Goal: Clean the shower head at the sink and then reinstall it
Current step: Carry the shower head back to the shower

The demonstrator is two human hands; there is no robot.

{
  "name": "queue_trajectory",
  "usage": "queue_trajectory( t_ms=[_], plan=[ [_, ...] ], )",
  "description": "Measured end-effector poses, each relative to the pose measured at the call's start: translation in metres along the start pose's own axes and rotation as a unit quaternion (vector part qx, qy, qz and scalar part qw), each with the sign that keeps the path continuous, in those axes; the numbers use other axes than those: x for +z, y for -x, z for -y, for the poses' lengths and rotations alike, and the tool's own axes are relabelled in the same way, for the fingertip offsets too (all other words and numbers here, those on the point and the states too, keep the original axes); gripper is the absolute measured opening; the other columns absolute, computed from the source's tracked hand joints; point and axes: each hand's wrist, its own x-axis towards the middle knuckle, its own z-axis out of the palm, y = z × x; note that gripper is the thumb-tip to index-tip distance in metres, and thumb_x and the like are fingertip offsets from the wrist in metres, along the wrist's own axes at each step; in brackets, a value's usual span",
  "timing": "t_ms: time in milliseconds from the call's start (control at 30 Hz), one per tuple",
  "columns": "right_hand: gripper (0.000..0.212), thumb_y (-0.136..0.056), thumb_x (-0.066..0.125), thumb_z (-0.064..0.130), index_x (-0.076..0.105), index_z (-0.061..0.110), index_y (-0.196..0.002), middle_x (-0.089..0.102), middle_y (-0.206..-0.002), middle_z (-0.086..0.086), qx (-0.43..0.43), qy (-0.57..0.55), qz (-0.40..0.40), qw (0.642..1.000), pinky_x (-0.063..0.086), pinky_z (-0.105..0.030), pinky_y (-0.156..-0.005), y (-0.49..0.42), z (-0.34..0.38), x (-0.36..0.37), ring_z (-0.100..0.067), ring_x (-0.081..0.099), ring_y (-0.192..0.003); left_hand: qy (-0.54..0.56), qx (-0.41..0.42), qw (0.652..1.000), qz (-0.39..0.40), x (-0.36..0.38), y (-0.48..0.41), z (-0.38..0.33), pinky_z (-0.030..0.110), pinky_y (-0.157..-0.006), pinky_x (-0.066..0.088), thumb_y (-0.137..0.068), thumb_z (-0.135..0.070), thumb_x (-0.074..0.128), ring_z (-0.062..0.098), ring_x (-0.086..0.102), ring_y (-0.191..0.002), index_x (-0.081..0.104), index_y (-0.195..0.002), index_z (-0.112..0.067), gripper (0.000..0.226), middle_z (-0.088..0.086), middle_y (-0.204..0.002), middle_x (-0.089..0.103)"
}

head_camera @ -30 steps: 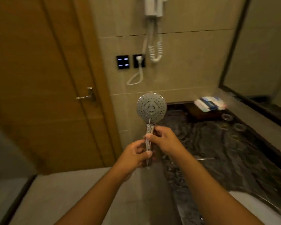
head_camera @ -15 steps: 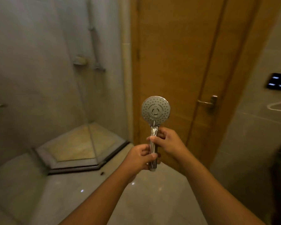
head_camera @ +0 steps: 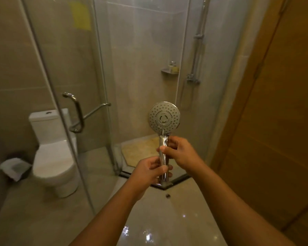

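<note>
A chrome shower head (head_camera: 164, 118) stands upright in front of me, its round spray face turned toward the camera. My right hand (head_camera: 180, 151) grips the upper part of its handle. My left hand (head_camera: 150, 170) holds the lower part of the handle. Behind it is a glass shower enclosure with a chrome riser pipe and mixer valve (head_camera: 193, 79) on the back wall; a hose hangs below the valve. The sink is out of view.
An open glass shower door with a chrome handle (head_camera: 77, 112) stands at the left. A white toilet (head_camera: 54, 153) and a small lined bin (head_camera: 14, 167) are beyond it. A wooden door (head_camera: 277, 121) fills the right. A corner shelf (head_camera: 169, 70) holds small bottles.
The view has swung left from the sink counter past the wooden door to the shower enclosure. Both hands keep the same grip on the shower head.
</note>
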Motion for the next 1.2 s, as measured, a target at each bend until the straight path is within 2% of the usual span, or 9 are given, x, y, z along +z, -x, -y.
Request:
queue_trajectory(
  t_ms=[67, 200, 300, 467, 633, 833, 900, 1000, 1200],
  plan=[
    [0.017, -0.092, 0.066, 0.009, 0.063, 0.004, -0.108, 0.072, -0.101, -0.026, -0.001, -0.007, 0.013, 1.000, 0.056, -0.055, -0.089, -0.028, -0.004, 0.016, -0.038, 0.071, -0.097, 0.003, -0.001, 1.000, -0.019, -0.022, -0.015, 0.003, 0.042, -0.083, 0.060, -0.093, -0.008, 0.062, 0.030, 0.073, -0.097, 0.066, -0.116, -0.016, 0.024, 0.010, -0.106, 0.076],
    [0.018, -0.093, 0.065, 0.011, 0.064, 0.011, -0.111, 0.076, -0.100, -0.013, -0.004, -0.023, 0.035, 0.999, 0.058, -0.047, -0.090, -0.089, -0.018, 0.032, -0.025, 0.073, -0.095, 0.003, -0.007, 0.999, -0.040, -0.056, -0.065, 0.011, 0.045, -0.085, 0.058, -0.093, -0.010, 0.062, 0.030, 0.073, -0.098, 0.065, -0.121, -0.018, 0.028, 0.009, -0.107, 0.075],
    [0.020, -0.094, 0.063, 0.012, 0.063, 0.013, -0.114, 0.075, -0.101, -0.010, 0.001, -0.034, 0.037, 0.999, 0.058, -0.045, -0.091, -0.143, -0.036, 0.029, -0.021, 0.073, -0.096, -0.009, -0.014, 0.999, -0.044, -0.073, -0.118, 0.014, 0.048, -0.088, 0.058, -0.094, -0.010, 0.062, 0.029, 0.072, -0.100, 0.065, -0.120, -0.019, 0.028, 0.009, -0.108, 0.075],
    [0.015, -0.095, 0.062, 0.013, 0.064, 0.017, -0.109, 0.075, -0.100, -0.010, -0.008, -0.047, 0.037, 0.998, 0.058, -0.047, -0.091, -0.257, -0.068, 0.006, -0.024, 0.073, -0.096, -0.025, -0.021, 0.998, -0.048, -0.094, -0.233, 0.007, 0.049, -0.090, 0.057, -0.093, -0.012, 0.062, 0.027, 0.073, -0.099, 0.065, -0.119, -0.017, 0.027, 0.009, -0.108, 0.075],
    [0.010, -0.093, 0.064, 0.009, 0.063, 0.004, -0.101, 0.068, -0.102, -0.029, -0.014, -0.049, 0.038, 0.998, 0.055, -0.057, -0.089, -0.368, -0.090, -0.015, -0.041, 0.068, -0.099, -0.019, -0.033, 0.998, -0.050, -0.118, -0.340, -0.007, 0.047, -0.088, 0.058, -0.093, -0.010, 0.063, 0.027, 0.073, -0.099, 0.063, -0.121, -0.014, 0.028, 0.010, -0.109, 0.075],
    [0.012, -0.093, 0.063, 0.008, 0.062, 0.001, -0.102, 0.069, -0.100, -0.028, 0.002, -0.062, 0.039, 0.997, 0.054, -0.058, -0.090, -0.473, -0.109, -0.020, -0.042, 0.067, -0.100, -0.009, -0.044, 0.998, -0.044, -0.151, -0.439, -0.014, 0.044, -0.086, 0.059, -0.093, -0.010, 0.062, 0.025, 0.073, -0.099, 0.063, -0.121, -0.017, 0.029, 0.009, -0.109, 0.075],
    [0.006, -0.094, 0.062, 0.007, 0.064, 0.008, -0.099, 0.074, -0.093, -0.016, 0.010, -0.071, 0.035, 0.997, 0.056, -0.054, -0.089, -0.507, -0.120, -0.020, -0.034, 0.071, -0.097, -0.011, -0.038, 0.998, -0.038, -0.165, -0.471, -0.012, 0.045, -0.087, 0.059, -0.093, -0.011, 0.063, 0.025, 0.073, -0.099, 0.062, -0.122, -0.017, 0.030, 0.009, -0.109, 0.075],
    [0.010, -0.095, 0.061, 0.004, 0.064, 0.012, -0.100, 0.076, -0.089, -0.005, 0.022, -0.084, 0.027, 0.996, 0.058, -0.050, -0.089, -0.557, -0.135, -0.013, -0.024, 0.074, -0.095, -0.011, -0.037, 0.999, -0.027, -0.189, -0.519, -0.008, 0.042, -0.086, 0.059, -0.093, -0.014, 0.064, 0.024, 0.073, -0.099, 0.062, -0.123, -0.019, 0.031, 0.007, -0.110, 0.075],
    [0.009, -0.095, 0.061, 0.005, 0.064, 0.006, -0.104, 0.075, -0.098, -0.018, 0.039, -0.081, -0.014, 0.996, 0.058, -0.049, -0.086, -0.664, -0.154, 0.004, -0.031, 0.073, -0.097, 0.018, -0.036, 0.999, 0.005, -0.251, -0.624, -0.002, 0.042, -0.081, 0.058, -0.093, -0.009, 0.063, 0.031, 0.073, -0.098, 0.064, -0.121, -0.014, 0.029, 0.012, -0.109, 0.075]
  ],
)
